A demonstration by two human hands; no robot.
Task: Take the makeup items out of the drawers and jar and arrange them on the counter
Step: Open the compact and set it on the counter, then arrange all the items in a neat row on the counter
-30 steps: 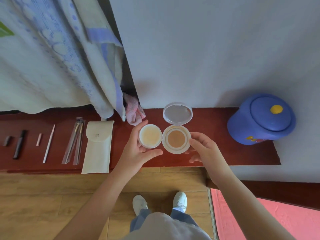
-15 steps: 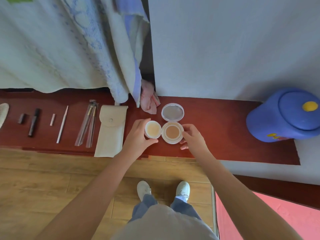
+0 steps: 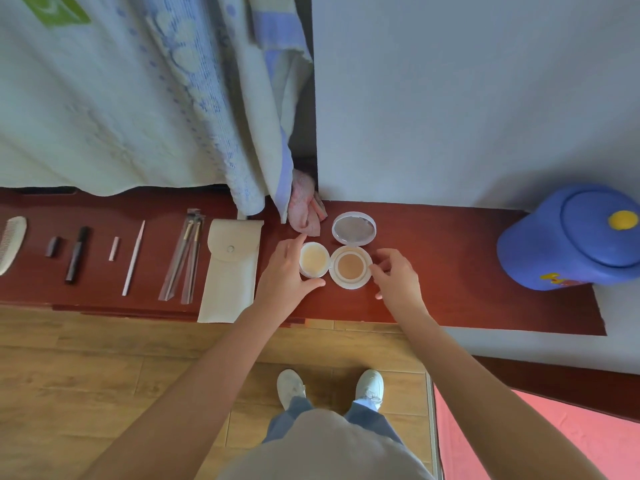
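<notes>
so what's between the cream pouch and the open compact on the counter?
In the head view, the small round puff tray sits between the cream pouch and the open compact, with the left hand curled around it. The tray touches the compact.

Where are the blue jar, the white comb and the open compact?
blue jar (image 3: 540, 252), head view, on its side wall
white comb (image 3: 12, 242), head view, on its spine
open compact (image 3: 350, 266), head view, on the tan cushion
</notes>
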